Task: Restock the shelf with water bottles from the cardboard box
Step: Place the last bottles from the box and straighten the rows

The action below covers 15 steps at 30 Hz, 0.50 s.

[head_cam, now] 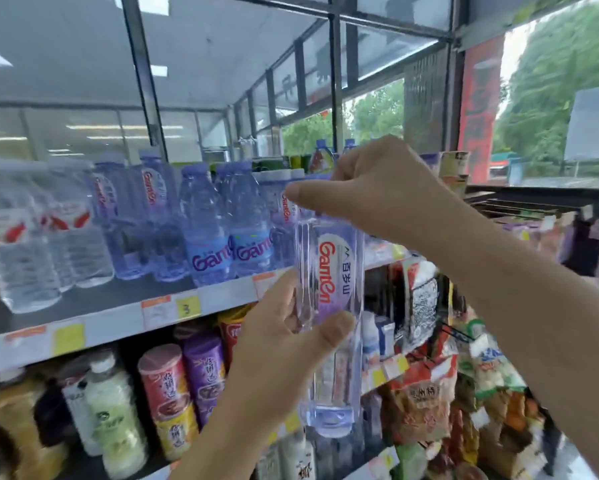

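Clear plastic water bottle (329,271) with purple label, upright at frame centre, left hand (284,348) wrapped round its middle, right hand (377,192) gripping its top, white shelf (118,317) left.

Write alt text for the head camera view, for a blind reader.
Two hands hold a clear water bottle upright before a store shelf: the left hand grips its middle, the right hand its top. Purple-capped bottles stand on the shelf; snacks and drinks sit below.
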Tool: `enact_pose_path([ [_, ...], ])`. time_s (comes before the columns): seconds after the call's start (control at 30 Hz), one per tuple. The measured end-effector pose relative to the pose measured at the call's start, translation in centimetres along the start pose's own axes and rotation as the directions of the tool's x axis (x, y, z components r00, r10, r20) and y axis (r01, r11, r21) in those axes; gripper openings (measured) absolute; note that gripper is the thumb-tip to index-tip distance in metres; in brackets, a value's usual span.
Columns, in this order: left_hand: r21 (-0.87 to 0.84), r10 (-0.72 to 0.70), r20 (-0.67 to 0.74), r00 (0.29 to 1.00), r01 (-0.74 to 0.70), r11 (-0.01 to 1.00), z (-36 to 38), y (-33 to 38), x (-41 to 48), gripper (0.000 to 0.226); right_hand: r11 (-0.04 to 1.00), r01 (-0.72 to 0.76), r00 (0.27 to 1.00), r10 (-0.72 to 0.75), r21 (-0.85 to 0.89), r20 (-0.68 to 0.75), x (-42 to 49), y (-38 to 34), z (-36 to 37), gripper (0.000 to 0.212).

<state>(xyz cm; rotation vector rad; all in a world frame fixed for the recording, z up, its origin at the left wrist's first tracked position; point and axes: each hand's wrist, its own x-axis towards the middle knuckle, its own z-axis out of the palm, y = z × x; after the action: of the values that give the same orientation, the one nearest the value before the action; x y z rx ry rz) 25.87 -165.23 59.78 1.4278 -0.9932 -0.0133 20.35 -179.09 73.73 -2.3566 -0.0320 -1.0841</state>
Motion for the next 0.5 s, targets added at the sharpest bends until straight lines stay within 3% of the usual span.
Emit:
enact_pose_path([
  [0.07,0.004,-0.015,-0.044,0.999,0.016,1.0,-1.2,0.6,1.0,0.062,0.993,0.065,0.996,-0.059,0.098,-0.06,1.0,0.3,0.7,0.072],
  [0.13,0.0,-0.047,-0.111,0.993,0.047,0.999,-2.6,1.0,2.0,0.07,0.967,0.111,0.989,-0.086,0.228,-0.119,1.4,1.1,1.8,0.062],
  [0.2,0.025,-0.03,-0.154,0.988,0.034,0.999,-4.3,1.5,2.8,0.065,0.927,0.106,0.991,-0.067,0.359,-0.12,0.7,2.3,3.6,0.054],
  [0.33,0.061,0.026,-0.253,0.967,-0.011,0.998,-8.1,2.8,4.1,0.042,0.849,-0.023,0.999,0.001,0.528,0.043,-2.6,4.1,10.5,0.045],
  [0.4,0.076,0.059,-0.294,0.954,-0.038,0.996,-10.2,3.1,4.6,0.032,0.805,-0.067,0.985,-0.04,0.59,0.166,-3.5,3.3,14.0,0.051],
  [0.5,0.092,0.067,-0.322,0.945,-0.039,0.995,-13.4,3.2,5.5,0.039,0.849,-0.009,0.971,-0.119,0.528,0.208,-2.6,0.9,17.8,0.059],
])
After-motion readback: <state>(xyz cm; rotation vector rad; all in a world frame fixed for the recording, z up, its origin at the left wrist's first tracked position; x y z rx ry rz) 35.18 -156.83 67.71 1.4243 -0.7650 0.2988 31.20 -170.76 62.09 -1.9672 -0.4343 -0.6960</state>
